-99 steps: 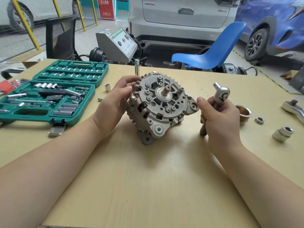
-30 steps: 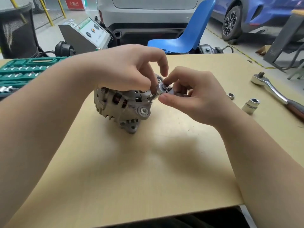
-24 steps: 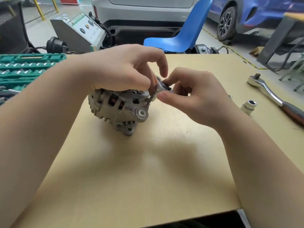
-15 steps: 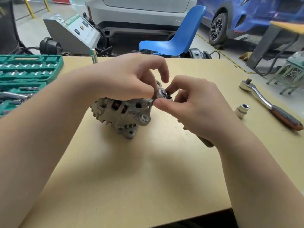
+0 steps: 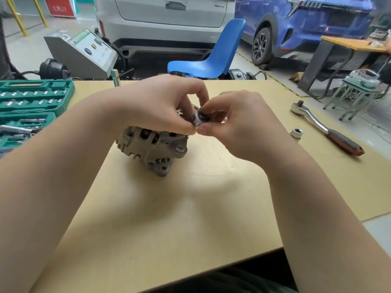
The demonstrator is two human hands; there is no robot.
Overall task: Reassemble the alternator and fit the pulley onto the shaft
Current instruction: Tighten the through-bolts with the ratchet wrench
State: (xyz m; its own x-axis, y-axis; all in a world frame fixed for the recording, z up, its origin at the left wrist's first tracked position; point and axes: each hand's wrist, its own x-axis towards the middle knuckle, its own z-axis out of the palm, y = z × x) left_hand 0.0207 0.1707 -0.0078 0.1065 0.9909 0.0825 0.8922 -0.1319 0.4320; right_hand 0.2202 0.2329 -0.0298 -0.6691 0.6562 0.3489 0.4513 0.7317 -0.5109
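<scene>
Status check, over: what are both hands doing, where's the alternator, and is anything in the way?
Left hand and right hand together pinch small metal part above alternator. Alternator resting on table. Pulley not visible. Nothing obstructing.

Sitting on the surface [image 5: 190, 218]: one alternator [image 5: 152, 146], one ratchet [image 5: 323, 127], one loose socket [image 5: 296, 133], one green toolbox [image 5: 31, 102].

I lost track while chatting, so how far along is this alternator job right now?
Done: the alternator housing looks closed up, standing on the table. In hand: the left hand and right hand pinch a small metal tool head above it. Left: no pulley shows on the shaft, which the hands hide; ratchet and loose socket lie unused.
</scene>
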